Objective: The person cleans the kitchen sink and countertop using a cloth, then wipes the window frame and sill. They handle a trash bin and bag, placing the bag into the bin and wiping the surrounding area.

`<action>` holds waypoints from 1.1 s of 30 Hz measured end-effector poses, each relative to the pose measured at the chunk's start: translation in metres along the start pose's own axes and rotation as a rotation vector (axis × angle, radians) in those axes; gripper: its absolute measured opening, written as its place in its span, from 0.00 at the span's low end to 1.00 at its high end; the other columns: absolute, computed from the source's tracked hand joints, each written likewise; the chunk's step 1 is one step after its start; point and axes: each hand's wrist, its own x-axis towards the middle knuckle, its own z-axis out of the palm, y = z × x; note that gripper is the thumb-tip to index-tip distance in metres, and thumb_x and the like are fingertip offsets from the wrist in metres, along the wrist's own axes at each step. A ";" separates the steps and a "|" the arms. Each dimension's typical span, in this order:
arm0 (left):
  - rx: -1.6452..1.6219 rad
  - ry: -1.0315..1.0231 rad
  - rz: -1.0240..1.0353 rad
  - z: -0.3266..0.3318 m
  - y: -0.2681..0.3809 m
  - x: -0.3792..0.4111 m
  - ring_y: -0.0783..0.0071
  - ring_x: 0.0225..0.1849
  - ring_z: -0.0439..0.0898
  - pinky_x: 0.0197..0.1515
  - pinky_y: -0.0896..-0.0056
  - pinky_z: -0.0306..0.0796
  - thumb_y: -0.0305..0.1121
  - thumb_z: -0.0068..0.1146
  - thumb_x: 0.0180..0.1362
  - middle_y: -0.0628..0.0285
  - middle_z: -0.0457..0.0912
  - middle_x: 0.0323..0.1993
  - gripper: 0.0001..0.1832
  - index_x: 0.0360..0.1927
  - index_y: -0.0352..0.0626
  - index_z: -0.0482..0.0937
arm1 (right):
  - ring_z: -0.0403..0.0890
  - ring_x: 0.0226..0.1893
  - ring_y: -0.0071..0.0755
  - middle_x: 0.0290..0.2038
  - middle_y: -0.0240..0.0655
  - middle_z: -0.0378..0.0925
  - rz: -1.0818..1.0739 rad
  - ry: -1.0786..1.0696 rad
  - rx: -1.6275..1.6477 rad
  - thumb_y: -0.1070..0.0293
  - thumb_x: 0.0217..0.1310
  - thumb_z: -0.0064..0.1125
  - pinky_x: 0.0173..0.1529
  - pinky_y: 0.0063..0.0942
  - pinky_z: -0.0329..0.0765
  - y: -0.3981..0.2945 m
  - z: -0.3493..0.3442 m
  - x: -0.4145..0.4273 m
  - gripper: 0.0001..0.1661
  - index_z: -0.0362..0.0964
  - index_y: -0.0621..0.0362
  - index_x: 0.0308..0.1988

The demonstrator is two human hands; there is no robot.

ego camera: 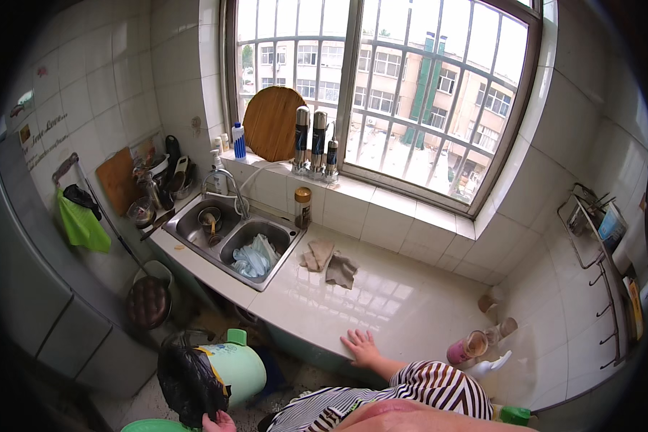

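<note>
My left hand [219, 422] pinches the rim of a black plastic bag [186, 372] that lines a pale green bin [240, 372], which lies tilted on its side in front of me. My right hand [364, 348] rests flat with spread fingers near the front edge of the pale countertop [313, 313], holding nothing. Beyond it on the counter lie a beige cloth [318, 255] and a grey-brown cloth [342, 271]. The double steel sink [270, 283] holds light blue and white plastic bags [256, 256] in its right basin and a strainer with a ladle [213, 227] in the left.
Jars [467, 346] and a white spray bottle [488, 365] stand at the counter's right end. A brown-lidded jar [303, 208] is behind the sink. A round brown stool seat [148, 302] is at the left. A green round thing [154, 426] shows at the bottom edge.
</note>
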 end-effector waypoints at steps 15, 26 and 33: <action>0.014 -0.101 0.075 0.012 0.008 -0.045 0.73 0.25 0.77 0.28 0.76 0.76 0.45 0.56 0.55 0.65 0.76 0.24 0.16 0.33 0.40 0.75 | 0.47 0.68 0.48 0.68 0.40 0.46 -0.005 0.078 0.069 0.51 0.33 0.71 0.66 0.59 0.44 0.003 0.009 0.010 0.62 0.44 0.37 0.67; -0.057 -0.152 0.133 0.031 0.033 -0.114 0.74 0.22 0.77 0.29 0.75 0.76 0.38 0.51 0.59 0.64 0.79 0.22 0.12 0.29 0.39 0.76 | 0.48 0.68 0.46 0.68 0.37 0.48 0.001 0.143 0.130 0.55 0.32 0.72 0.67 0.56 0.43 0.011 0.013 0.006 0.61 0.47 0.36 0.66; -0.061 -0.208 0.187 0.044 0.056 -0.152 0.74 0.24 0.76 0.29 0.72 0.76 0.36 0.51 0.59 0.65 0.77 0.22 0.10 0.29 0.41 0.74 | 0.49 0.68 0.43 0.68 0.34 0.49 -0.010 0.193 0.163 0.56 0.30 0.73 0.67 0.56 0.43 0.015 0.018 0.007 0.61 0.49 0.35 0.66</action>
